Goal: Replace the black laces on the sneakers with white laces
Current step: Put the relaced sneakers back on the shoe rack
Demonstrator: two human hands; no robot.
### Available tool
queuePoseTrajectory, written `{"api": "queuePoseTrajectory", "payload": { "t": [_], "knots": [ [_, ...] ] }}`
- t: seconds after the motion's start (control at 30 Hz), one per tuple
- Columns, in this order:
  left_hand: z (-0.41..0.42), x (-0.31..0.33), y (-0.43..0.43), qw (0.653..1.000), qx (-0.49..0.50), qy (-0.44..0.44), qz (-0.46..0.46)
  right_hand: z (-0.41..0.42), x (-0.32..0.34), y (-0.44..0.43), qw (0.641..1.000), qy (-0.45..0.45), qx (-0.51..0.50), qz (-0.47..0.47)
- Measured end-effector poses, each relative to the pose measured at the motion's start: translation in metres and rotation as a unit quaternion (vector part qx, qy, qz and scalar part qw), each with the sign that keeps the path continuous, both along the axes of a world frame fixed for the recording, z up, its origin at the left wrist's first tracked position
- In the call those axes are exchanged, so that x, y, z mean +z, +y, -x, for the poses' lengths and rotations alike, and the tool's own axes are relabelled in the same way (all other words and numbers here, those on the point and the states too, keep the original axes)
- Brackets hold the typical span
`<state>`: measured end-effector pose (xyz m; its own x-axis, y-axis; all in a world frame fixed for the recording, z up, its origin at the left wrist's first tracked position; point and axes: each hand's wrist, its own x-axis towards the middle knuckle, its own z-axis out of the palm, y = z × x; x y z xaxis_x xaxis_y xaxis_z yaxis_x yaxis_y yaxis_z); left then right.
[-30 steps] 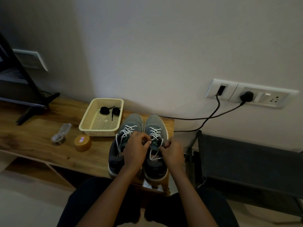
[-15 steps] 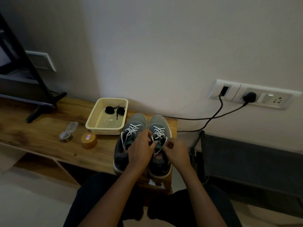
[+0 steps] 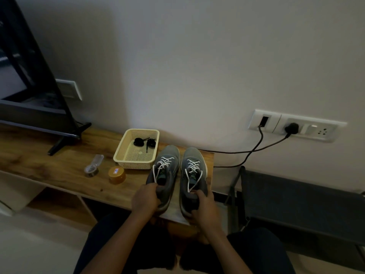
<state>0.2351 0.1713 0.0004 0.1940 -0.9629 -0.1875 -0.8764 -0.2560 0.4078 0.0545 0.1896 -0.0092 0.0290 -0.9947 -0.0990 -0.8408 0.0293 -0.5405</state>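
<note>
Two grey sneakers stand side by side, toes toward the wall, at the right end of the wooden shelf (image 3: 49,167). Both carry white laces. My left hand (image 3: 146,200) grips the heel of the left sneaker (image 3: 167,165). The heel of the right sneaker (image 3: 194,165) is held by my right hand (image 3: 203,206). Loose white lace ends hang into each shoe opening. Two rolled black laces (image 3: 144,142) lie in the cream mesh basket (image 3: 126,155) just left of the shoes.
A small amber jar (image 3: 117,175) and a clear plastic piece (image 3: 94,165) sit left of the shoes. A TV stand foot (image 3: 65,141) stands further left. Black cables (image 3: 254,149) run from wall sockets (image 3: 296,127). A dark folding frame (image 3: 296,198) is on the right.
Both hands left the laces over the right sneaker's tongue and dropped back to the heels, one hand on each shoe. The camera view shifted left and tilted up.
</note>
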Motion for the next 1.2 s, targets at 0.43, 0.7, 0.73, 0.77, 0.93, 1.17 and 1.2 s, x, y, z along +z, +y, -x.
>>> {"api": "queuePoseTrajectory", "payload": {
  "t": [0.43, 0.7, 0.73, 0.77, 0.93, 1.17, 1.2],
  "knots": [
    [0.056, -0.015, 0.043, 0.963, 0.057, 0.062, 0.255, 0.009, -0.006, 0.024, 0.964, -0.079, -0.100, 0.234],
    [0.115, 0.073, 0.028, 0.896, -0.001, 0.133, 0.423, 0.036, 0.076, 0.009, 0.897, -0.096, -0.107, 0.418],
    [0.121, 0.083, 0.024, 0.889, -0.017, 0.139, 0.435, 0.042, 0.089, 0.007, 0.889, -0.094, -0.107, 0.435],
    [0.127, 0.094, 0.021, 0.884, -0.027, 0.141, 0.446, 0.049, 0.100, 0.006, 0.882, -0.089, -0.110, 0.449],
    [0.159, 0.141, 0.014, 0.851, -0.055, 0.144, 0.502, 0.081, 0.149, 0.006, 0.853, -0.066, -0.129, 0.501],
    [0.193, 0.178, 0.019, 0.820, -0.098, 0.150, 0.544, 0.120, 0.188, 0.017, 0.829, -0.027, -0.150, 0.538],
    [0.198, 0.182, 0.021, 0.815, -0.101, 0.151, 0.550, 0.124, 0.192, 0.019, 0.825, -0.024, -0.151, 0.544]
  ]
}}
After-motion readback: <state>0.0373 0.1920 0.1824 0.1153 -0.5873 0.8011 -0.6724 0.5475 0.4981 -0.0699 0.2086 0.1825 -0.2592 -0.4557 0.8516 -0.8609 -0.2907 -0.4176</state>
